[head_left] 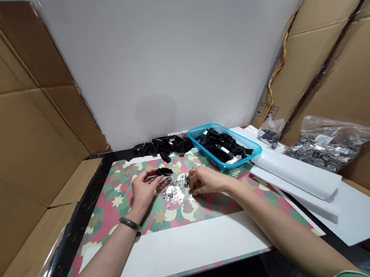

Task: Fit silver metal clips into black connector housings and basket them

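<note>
My left hand (144, 188) pinches a small black plastic housing (165, 172) between thumb and fingers, holding it just over the patterned mat. To its right, my right hand (207, 180) reaches down with curled fingers at a little heap of darker metal pieces (187, 180). Whether a piece is between those fingertips is hidden. Between the two hands lies a scattered pile of small shiny metal pieces (173, 192) on the camouflage-patterned mat (154, 215).
A blue plastic basket (255, 152) full of black housings stands at the back right. More black housings (163, 146) lie along the wall. At right are rolled white sheets (299, 178), a bag of metal parts (329, 149) and a smaller bag (269, 134). Cardboard walls (17, 133) flank the table.
</note>
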